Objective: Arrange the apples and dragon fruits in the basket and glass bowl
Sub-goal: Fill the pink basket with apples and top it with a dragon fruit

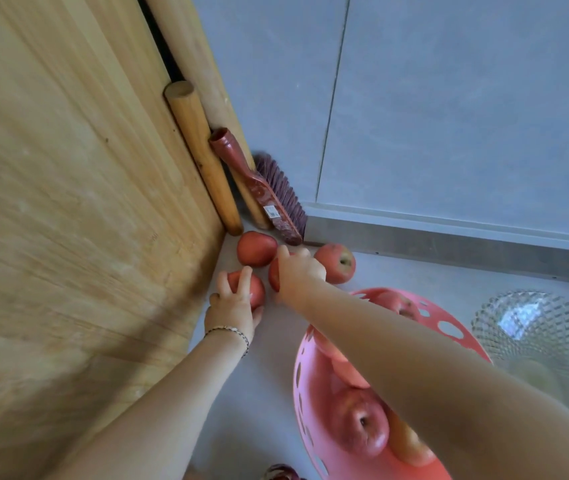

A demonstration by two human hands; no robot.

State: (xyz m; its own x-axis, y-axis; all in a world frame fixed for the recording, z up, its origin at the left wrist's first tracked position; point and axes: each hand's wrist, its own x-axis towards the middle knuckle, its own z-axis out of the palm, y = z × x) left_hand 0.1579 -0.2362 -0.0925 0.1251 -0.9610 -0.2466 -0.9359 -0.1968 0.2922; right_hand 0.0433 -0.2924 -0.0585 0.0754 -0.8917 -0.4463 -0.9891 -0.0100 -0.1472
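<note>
We are closing our left hand (232, 299) around one floor apple (253, 289) and our right hand (298, 270) around another (275, 273), taking two per reach; the pink basket (449, 329), already holding apples, is sitting beside the glass bowl (539, 337).
</note>
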